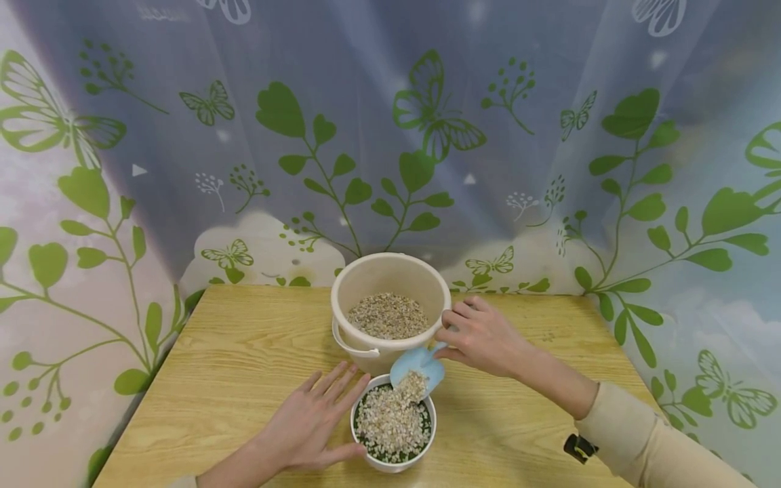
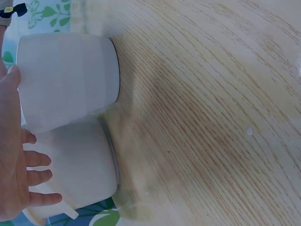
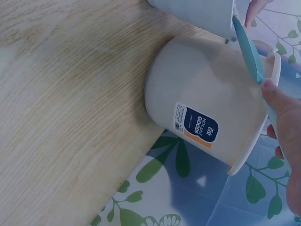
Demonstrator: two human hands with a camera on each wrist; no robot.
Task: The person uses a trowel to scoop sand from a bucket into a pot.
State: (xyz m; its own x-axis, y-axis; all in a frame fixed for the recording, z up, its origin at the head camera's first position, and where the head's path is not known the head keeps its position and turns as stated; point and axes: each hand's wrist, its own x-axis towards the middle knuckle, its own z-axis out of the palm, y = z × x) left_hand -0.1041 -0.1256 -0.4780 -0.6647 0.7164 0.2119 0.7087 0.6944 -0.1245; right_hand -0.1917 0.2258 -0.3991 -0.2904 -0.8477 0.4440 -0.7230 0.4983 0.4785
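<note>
The light-blue plastic scoop [image 1: 421, 359] is over the round white pot [image 1: 392, 466], its long axis slanting, blade toward near left. The right hand [image 1: 485, 337] grips it; the left hand [image 1: 312, 421], fingers straight, touches the pot. Yellow wood-grain table [image 1: 232, 339], blue leaf-printed curtain [image 1: 366, 74] behind.

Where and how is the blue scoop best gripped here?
Probably by its narrow handle, from the person's right: the handle points that way, where the right hand holds it. The broad blade slopes over the white pot with grains on it, so gripping there would likely disturb them.
</note>
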